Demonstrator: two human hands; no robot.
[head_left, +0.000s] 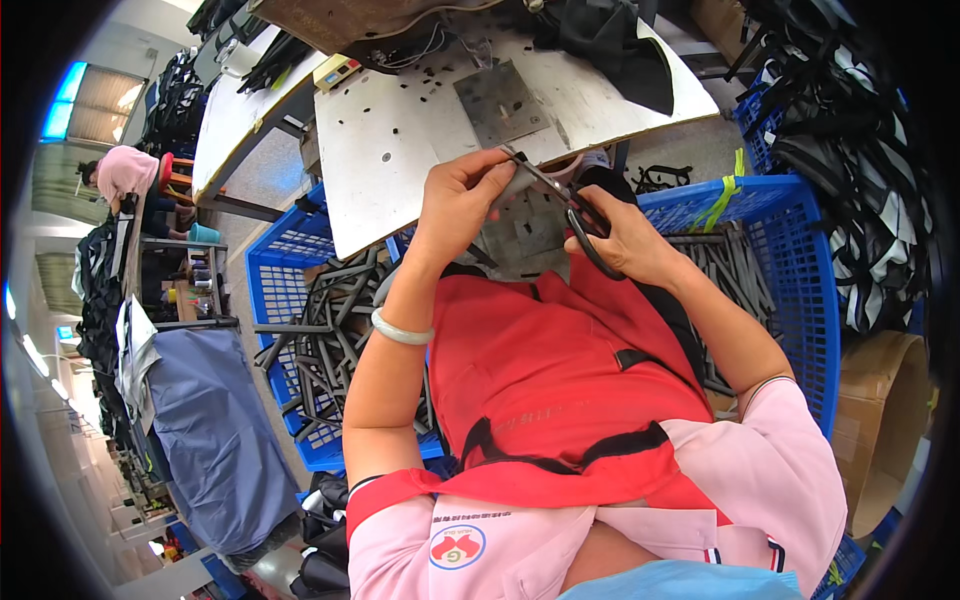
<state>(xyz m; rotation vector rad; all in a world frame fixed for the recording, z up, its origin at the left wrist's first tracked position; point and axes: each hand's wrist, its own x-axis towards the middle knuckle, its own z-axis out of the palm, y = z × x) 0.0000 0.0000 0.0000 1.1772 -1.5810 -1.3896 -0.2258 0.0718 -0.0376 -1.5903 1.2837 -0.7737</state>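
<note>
With our right hand [632, 240] wrapped around the handles [598, 261] of the scissors [565, 194], stiff, probably light and best held there, we pinched a small dark piece [520, 158], likely soft, between the fingers [492, 183] of our left hand [460, 205], beside the blades [540, 178].

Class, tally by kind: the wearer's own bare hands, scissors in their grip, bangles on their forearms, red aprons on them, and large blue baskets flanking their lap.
Bare hands, left hand and right hand: 2
Scissors: 1
Pale bangle: 1
Red apron: 1
Blue baskets, left basket and right basket: 2
Total: 7
</note>
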